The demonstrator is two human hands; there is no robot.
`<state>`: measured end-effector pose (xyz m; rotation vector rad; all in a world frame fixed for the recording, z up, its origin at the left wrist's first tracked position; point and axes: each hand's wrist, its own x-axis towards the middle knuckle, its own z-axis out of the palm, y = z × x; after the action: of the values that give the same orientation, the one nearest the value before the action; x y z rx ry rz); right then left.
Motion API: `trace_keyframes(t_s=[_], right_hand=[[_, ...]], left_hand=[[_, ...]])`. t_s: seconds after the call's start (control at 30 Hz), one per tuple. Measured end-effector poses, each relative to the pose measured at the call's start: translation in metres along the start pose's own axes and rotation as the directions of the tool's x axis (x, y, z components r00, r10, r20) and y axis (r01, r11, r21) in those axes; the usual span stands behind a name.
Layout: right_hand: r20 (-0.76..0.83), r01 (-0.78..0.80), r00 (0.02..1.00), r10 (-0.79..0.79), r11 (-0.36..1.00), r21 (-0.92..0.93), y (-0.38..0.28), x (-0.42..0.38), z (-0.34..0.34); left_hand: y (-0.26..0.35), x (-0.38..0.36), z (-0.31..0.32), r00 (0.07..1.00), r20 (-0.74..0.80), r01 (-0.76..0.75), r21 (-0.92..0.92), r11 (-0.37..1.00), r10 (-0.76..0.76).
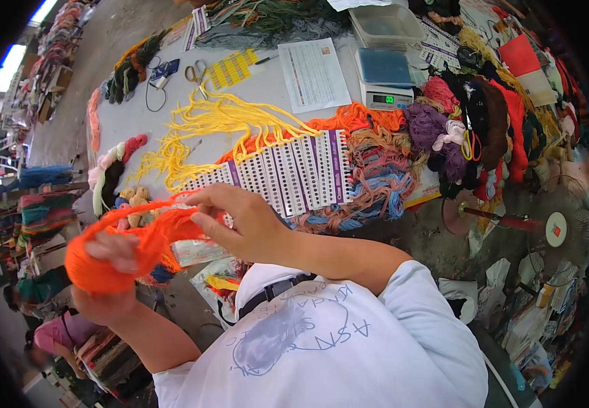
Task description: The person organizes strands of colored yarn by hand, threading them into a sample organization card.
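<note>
A loose skein of bright orange yarn (93, 268) is looped around my left hand (114, 255), whose fingers show through it, smeared by motion. My right hand (233, 217) is closed on strands of the same yarn, stretched across from the left hand. Just beyond the right hand lie white and purple punched cards (287, 170) side by side on the table. Yellow yarn (233, 119) is threaded along their far edge and spreads over the tabletop. Multicoloured yarn (376, 180) lies under and beside the cards.
A digital scale (386, 78) with a clear plastic tub (387, 26), a printed sheet (315, 75) and scissors (195, 70) are on the grey table (233, 47). Yarn bundles (437, 126) crowd the right side. A fan (556, 228) stands at the right; a person (70, 330) is at lower left.
</note>
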<state>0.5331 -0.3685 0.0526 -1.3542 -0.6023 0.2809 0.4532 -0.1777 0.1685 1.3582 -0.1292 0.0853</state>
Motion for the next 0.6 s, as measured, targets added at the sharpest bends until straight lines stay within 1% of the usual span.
trace_keyframes(t_s=[0.03,0.1,0.13,0.17,0.2,0.23,0.3,0.33,0.37,0.4,0.43,0.47,0.53,0.57,0.6], right_hand=[[0.003,0.001,1.000,-0.001,1.000,-0.003,-0.004,0.003,0.000],[0.073,0.181,0.981,-0.180,0.984,0.002,-0.012,0.007,0.002],[0.077,0.278,0.959,-0.274,0.960,-0.046,-0.015,0.009,0.005],[0.078,0.274,0.960,-0.270,0.961,-0.044,-0.014,0.009,0.010],[0.078,0.295,0.952,-0.295,0.955,0.005,-0.012,0.007,0.015],[0.078,0.316,0.944,-0.320,0.947,0.053,-0.010,0.006,0.018],[0.100,0.320,0.940,-0.325,0.945,0.066,-0.004,0.005,0.018],[0.126,0.253,0.956,-0.265,0.961,0.108,-0.003,0.004,0.014],[0.153,0.182,0.967,-0.205,0.972,0.150,-0.003,0.003,0.011],[0.180,0.133,0.970,-0.164,0.976,0.169,-0.002,0.003,0.007],[0.185,0.131,0.969,-0.163,0.976,0.173,0.000,0.003,0.004],[0.202,0.074,0.973,-0.111,0.981,0.181,0.003,0.002,0.002],[0.243,-0.053,0.970,0.013,0.986,0.161,0.003,0.001,-0.004],[0.249,-0.055,0.968,0.013,0.985,0.161,0.000,0.002,-0.005],[0.174,0.034,0.983,-0.055,0.992,0.120,-0.004,0.003,-0.005]], left_hand=[[-0.009,0.001,0.005,0.995,0.098,-0.021,0.133,0.991,0.008],[-0.033,-0.002,0.016,0.996,-0.026,-0.071,0.438,0.896,0.091],[-0.043,-0.005,0.014,0.990,-0.010,-0.120,0.479,0.870,0.142],[-0.052,-0.006,0.019,0.988,-0.042,-0.124,0.373,0.919,0.150],[-0.059,-0.005,0.027,0.985,-0.076,-0.131,0.262,0.956,0.155],[-0.062,-0.005,0.028,0.989,-0.054,-0.111,0.328,0.938,0.136],[-0.072,-0.002,0.033,0.994,-0.055,-0.073,0.363,0.929,0.100],[-0.079,-0.005,0.029,0.995,-0.071,-0.056,0.251,0.966,0.076],[-0.080,-0.006,0.029,0.994,-0.076,-0.054,0.253,0.966,0.075],[-0.081,-0.006,0.030,0.992,-0.123,-0.003,0.159,0.987,0.023],[-0.083,-0.007,0.030,0.986,-0.166,0.042,0.062,0.997,-0.031],[-0.088,-0.010,0.025,0.981,-0.188,0.047,-0.009,0.999,-0.047],[-0.090,-0.009,0.025,0.978,-0.195,0.064,-0.025,0.998,-0.068],[-0.092,-0.009,0.025,0.977,-0.193,0.083,-0.043,0.996,-0.089],[-0.094,-0.008,0.027,0.976,-0.201,0.071,-0.064,0.995,-0.083]])
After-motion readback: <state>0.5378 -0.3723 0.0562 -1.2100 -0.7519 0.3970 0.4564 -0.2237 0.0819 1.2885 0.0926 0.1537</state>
